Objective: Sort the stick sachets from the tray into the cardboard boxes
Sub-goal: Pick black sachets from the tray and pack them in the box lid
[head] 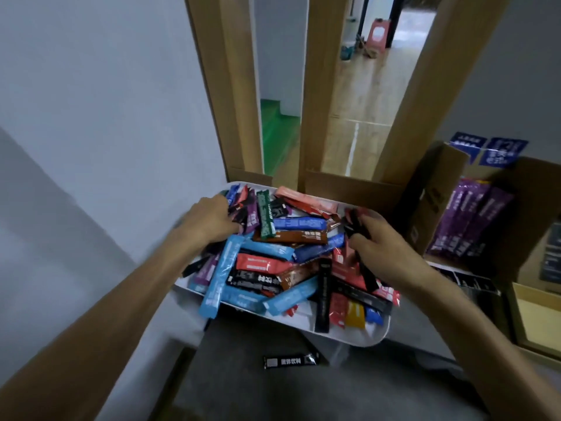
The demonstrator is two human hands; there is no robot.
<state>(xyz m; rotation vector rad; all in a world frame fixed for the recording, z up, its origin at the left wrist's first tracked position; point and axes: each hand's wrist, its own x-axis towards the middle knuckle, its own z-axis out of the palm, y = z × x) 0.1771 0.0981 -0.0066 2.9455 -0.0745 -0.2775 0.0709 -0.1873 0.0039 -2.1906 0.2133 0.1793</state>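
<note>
A white tray (368, 337) holds a heap of stick sachets (273, 253) in blue, red, black, brown, green and purple. My left hand (209, 218) rests on the heap's far left side, fingers curled over dark and purple sachets. My right hand (375, 243) is at the tray's right side, shut on a bunch of black sachets (353, 224). A cardboard box (431, 189) to the right holds purple sachets (469, 220). Another black sachet (291, 360) lies on my lap below the tray.
Tall open cardboard boxes (318, 86) stand behind the tray. A box with black sachets (473, 282) sits at the right, and a shallow cardboard box (534, 317) lies at the far right edge. A grey wall fills the left.
</note>
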